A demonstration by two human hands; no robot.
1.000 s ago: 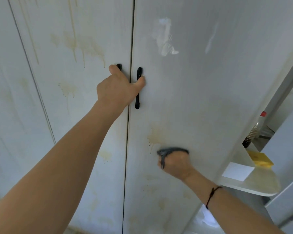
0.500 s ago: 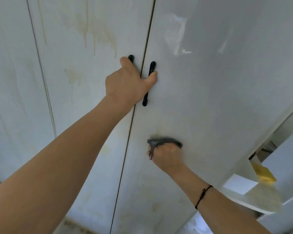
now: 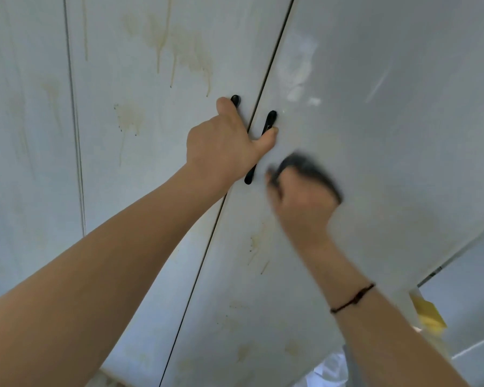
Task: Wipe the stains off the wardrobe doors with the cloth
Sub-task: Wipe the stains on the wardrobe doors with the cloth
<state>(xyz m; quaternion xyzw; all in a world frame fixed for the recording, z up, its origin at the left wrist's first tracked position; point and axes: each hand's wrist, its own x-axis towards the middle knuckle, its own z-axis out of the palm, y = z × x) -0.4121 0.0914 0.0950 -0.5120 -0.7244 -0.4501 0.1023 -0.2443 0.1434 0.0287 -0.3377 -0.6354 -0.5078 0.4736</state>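
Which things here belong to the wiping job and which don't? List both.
Part of the job:
- cloth, in the right hand
- stains
- wardrobe doors
- left hand, bracing the doors at the handles

Just lying about:
- yellow block, lower right
- white crumpled stuff, bottom edge

Yellow block (image 3: pixel 428 314) at lower right of frame, blurry, cannot tell what it is. Pale shelf edge (image 3: pixel 414 308) just beside it, at its left. White crinkly stuff (image 3: pixel 329 372) at bottom edge, right of middle, maybe paper or plastic. Grey-white wall (image 3: pixel 470 297) fills right lower corner. Thin dark line (image 3: pixel 433 275) runs slanted above yellow block. Bit of brown floor (image 3: pixel 106 382) at bottom, left of middle.
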